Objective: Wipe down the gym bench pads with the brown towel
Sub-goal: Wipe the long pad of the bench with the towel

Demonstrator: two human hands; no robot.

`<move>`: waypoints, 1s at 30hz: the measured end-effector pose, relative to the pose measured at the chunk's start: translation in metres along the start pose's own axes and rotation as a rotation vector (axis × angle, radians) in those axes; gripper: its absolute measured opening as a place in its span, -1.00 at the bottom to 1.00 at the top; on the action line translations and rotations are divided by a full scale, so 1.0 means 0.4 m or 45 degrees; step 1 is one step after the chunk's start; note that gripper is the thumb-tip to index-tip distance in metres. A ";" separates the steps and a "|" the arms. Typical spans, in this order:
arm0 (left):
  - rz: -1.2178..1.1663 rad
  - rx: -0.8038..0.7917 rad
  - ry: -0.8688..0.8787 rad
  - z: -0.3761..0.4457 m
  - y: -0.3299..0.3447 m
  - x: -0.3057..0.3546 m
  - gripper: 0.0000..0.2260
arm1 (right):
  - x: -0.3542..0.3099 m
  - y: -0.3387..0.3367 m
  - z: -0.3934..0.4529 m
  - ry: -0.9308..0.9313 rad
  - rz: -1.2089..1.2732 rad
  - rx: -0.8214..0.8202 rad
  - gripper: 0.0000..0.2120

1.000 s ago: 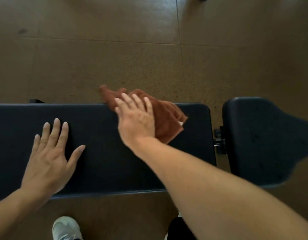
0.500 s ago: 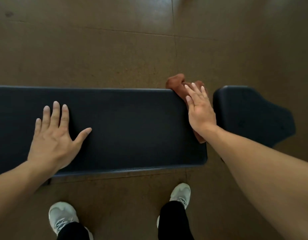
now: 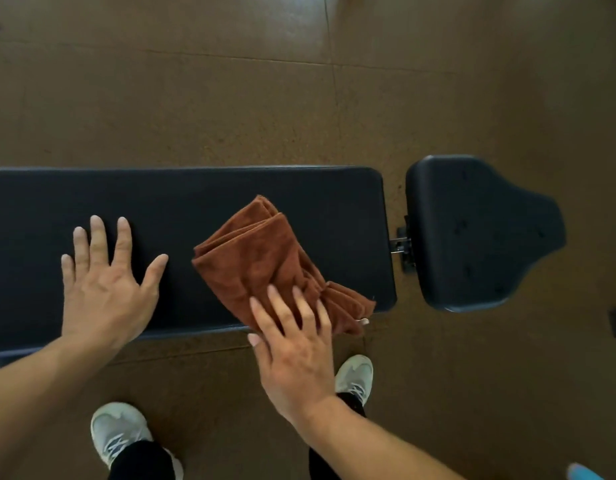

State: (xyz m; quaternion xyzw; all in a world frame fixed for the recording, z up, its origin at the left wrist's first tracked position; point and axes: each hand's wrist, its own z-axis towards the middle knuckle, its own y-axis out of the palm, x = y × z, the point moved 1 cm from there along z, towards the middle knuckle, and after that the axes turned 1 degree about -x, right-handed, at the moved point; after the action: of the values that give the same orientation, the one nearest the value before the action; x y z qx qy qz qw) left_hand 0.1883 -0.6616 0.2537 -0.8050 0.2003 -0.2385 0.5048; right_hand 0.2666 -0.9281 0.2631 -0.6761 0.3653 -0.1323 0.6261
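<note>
Pressing flat, straight fingers on the near end of the brown towel [image 3: 261, 268], the right hand [image 3: 294, 344] grips nothing; the towel's long axis runs far-left across the long bench pad [image 3: 181, 199], whose surface the left hand [image 3: 105, 289], splayed, braces.
</note>
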 end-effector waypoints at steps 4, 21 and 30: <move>0.025 0.001 -0.016 0.004 0.001 -0.003 -0.27 | 0.012 -0.020 0.080 -0.185 -0.177 -0.010 -0.49; 0.047 0.030 0.322 -0.114 0.090 0.176 -0.32 | 0.306 -0.064 0.039 1.067 0.817 0.407 -0.49; 0.283 -0.011 0.854 -0.242 0.138 0.076 -0.34 | 0.263 -0.017 0.033 0.208 0.256 0.439 -0.57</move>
State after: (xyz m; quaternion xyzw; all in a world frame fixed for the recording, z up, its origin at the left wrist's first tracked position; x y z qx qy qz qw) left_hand 0.1517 -0.7709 0.2457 -0.6572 0.4424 -0.4326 0.4305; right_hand 0.3507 -0.9879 0.2379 -0.5061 0.4523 -0.1842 0.7108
